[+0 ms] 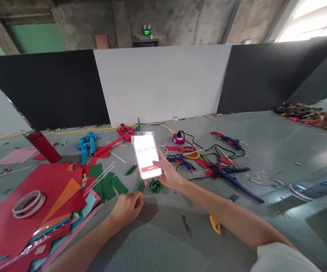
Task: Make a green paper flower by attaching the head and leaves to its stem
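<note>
My right hand grips a smartphone with its screen facing me. The screen shows a running-time display reading 00:26:33 and a red bar, and my thumb lies over the bar's right end. My left hand is curled closed low over the grey floor, left of the phone; the inside of its fingers is hidden. A narrow green paper piece shows just beyond its knuckles. Directly below the phone sits a dark green rolled paper flower.
Red paper sheets, white tape rolls and green paper pieces lie left, near a red bottle. Blue glue guns, cords and a purple socket block lie right. A clear plastic container stands far right. White panel behind.
</note>
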Tool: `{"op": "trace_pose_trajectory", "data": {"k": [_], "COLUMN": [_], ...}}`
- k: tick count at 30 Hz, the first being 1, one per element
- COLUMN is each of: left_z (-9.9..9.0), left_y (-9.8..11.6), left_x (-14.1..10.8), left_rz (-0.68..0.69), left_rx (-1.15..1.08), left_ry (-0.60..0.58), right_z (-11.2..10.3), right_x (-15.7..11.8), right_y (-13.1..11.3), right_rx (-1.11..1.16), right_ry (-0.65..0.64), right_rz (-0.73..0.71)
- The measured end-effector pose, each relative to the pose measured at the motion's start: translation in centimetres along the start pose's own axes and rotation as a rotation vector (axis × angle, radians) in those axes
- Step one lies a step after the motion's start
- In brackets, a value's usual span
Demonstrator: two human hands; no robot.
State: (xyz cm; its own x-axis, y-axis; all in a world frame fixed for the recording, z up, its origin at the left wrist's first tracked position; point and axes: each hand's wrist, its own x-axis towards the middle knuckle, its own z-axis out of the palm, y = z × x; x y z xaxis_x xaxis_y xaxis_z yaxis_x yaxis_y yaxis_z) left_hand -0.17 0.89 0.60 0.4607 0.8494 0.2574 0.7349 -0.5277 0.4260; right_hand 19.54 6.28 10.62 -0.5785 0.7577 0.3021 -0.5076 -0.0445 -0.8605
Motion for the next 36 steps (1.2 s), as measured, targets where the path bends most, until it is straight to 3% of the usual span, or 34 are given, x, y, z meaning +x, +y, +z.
{"op": "trace_pose_trajectory", "data": {"k": [36], "left_z": [0.07], "left_y": [-0.14], "left_x": [0.06], "left_rz": [0.007], "left_rx": [0.048], "left_ry": [-0.019], "right_z": [0.56], "right_x": [-0.31], "right_y": [-0.31], "right_rx": [0.027], "right_ry": [-0.069], "right_rz": [-0.048]}}
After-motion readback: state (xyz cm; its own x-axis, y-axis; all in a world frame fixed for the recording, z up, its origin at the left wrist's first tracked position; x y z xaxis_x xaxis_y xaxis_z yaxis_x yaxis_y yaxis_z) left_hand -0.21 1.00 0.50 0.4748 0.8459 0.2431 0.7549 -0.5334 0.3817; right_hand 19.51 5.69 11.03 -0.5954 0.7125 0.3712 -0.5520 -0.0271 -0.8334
